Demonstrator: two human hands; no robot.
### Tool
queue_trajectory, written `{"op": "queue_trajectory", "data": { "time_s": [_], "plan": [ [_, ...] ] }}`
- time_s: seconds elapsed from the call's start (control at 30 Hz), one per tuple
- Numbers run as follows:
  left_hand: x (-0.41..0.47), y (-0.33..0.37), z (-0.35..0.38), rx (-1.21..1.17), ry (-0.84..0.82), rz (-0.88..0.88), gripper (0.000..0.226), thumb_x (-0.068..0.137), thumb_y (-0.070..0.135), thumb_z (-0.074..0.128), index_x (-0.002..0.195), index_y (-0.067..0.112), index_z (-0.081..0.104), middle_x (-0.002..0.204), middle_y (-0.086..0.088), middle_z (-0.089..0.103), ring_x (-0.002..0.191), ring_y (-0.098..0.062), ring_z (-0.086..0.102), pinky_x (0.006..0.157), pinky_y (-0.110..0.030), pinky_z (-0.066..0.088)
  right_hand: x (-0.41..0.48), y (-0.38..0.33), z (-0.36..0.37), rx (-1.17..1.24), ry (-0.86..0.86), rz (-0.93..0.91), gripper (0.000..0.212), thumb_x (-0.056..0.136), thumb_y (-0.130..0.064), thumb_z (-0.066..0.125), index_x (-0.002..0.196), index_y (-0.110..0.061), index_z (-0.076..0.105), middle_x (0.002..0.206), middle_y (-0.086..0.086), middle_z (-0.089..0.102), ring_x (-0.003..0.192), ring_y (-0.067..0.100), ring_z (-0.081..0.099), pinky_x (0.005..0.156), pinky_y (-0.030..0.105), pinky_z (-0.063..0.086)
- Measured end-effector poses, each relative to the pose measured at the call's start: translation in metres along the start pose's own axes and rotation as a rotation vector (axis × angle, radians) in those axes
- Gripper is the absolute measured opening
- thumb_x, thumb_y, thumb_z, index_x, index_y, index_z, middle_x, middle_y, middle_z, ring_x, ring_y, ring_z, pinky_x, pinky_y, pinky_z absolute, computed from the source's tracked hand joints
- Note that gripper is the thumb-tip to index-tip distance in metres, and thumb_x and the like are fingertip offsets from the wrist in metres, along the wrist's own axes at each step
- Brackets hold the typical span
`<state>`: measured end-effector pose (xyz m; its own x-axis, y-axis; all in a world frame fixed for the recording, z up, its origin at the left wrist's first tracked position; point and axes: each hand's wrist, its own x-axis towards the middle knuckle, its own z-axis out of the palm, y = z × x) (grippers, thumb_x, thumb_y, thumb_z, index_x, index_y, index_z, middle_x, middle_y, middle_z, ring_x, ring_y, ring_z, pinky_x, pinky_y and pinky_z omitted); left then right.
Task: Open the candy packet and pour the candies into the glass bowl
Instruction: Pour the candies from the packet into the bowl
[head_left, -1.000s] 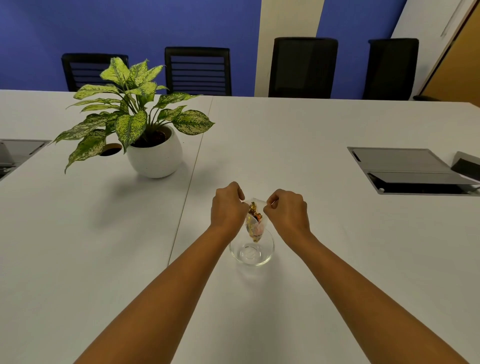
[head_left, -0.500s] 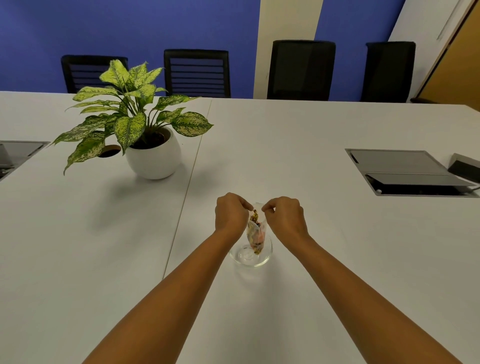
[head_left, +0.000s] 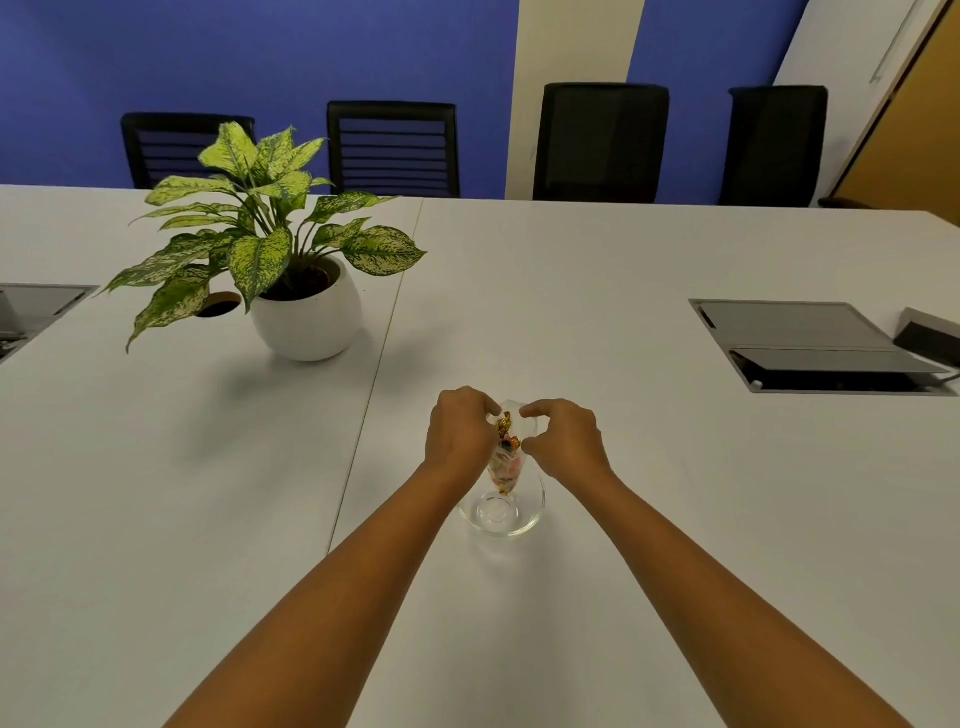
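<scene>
My left hand (head_left: 458, 432) pinches one side of the packet (head_left: 505, 456) top, my right hand (head_left: 565, 441) the other, holding it just above the empty bowl (head_left: 524, 519). I judge I'm at the opening step; next I must pull the mouth apart, then tip it.

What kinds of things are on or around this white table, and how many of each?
Black chairs: 4
Potted plant: 1
Glass bowl: 1
Candy packet: 1, held over the bowl by the left hand and right hand
Flip-up cable boxes set in the table: 2
Total: 9 things
</scene>
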<state>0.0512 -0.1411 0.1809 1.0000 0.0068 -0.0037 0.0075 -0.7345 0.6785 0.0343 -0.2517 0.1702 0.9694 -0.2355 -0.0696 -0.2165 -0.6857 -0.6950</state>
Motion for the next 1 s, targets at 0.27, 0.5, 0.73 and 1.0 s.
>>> {"op": "queue_trajectory", "data": {
  "time_s": [0.27, 0.5, 0.73, 1.0],
  "plan": [
    [0.003, -0.001, -0.013, -0.103, 0.021, 0.043, 0.025, 0.088, 0.004, 0.058, 0.110, 0.007, 0.070, 0.118, -0.013, 0.069, 0.105, -0.026, 0.065, 0.091, -0.029, 0.050, -0.001, 0.033, 0.008, 0.760, -0.116, 0.287, 0.021, 0.095, -0.016, 0.044, 0.115, -0.021, 0.046, 0.124, 0.007, 0.055, 0.091, 0.020, 0.064, 0.074, 0.026, 0.053],
    [0.004, 0.001, -0.034, -0.433, -0.069, 0.063, 0.031, 0.084, -0.001, 0.057, 0.108, 0.012, 0.071, 0.111, -0.009, 0.072, 0.090, -0.015, 0.067, 0.074, -0.017, 0.054, -0.002, 0.046, 0.026, 1.185, -0.305, 0.458, 0.041, 0.098, -0.031, 0.036, 0.132, -0.009, 0.047, 0.123, 0.013, 0.060, 0.115, 0.027, 0.056, 0.099, 0.037, 0.045],
    [0.009, -0.023, -0.023, -0.566, -0.048, -0.047, 0.024, 0.086, 0.007, 0.059, 0.106, 0.010, 0.072, 0.106, -0.009, 0.072, 0.090, -0.015, 0.067, 0.082, -0.024, 0.056, -0.004, 0.049, 0.017, 1.207, -0.272, 0.395, 0.029, 0.094, -0.035, 0.047, 0.117, -0.018, 0.054, 0.114, 0.007, 0.060, 0.107, 0.025, 0.059, 0.086, 0.041, 0.053],
    [0.009, -0.047, 0.016, -0.610, -0.085, -0.250, 0.035, 0.086, 0.033, 0.062, 0.108, 0.007, 0.070, 0.112, -0.010, 0.069, 0.100, -0.023, 0.064, 0.084, -0.033, 0.053, 0.004, 0.062, 0.005, 0.786, -0.127, 0.312, 0.031, 0.092, -0.036, 0.049, 0.120, -0.022, 0.053, 0.117, 0.004, 0.058, 0.108, 0.024, 0.058, 0.080, 0.032, 0.052]
  ]
}}
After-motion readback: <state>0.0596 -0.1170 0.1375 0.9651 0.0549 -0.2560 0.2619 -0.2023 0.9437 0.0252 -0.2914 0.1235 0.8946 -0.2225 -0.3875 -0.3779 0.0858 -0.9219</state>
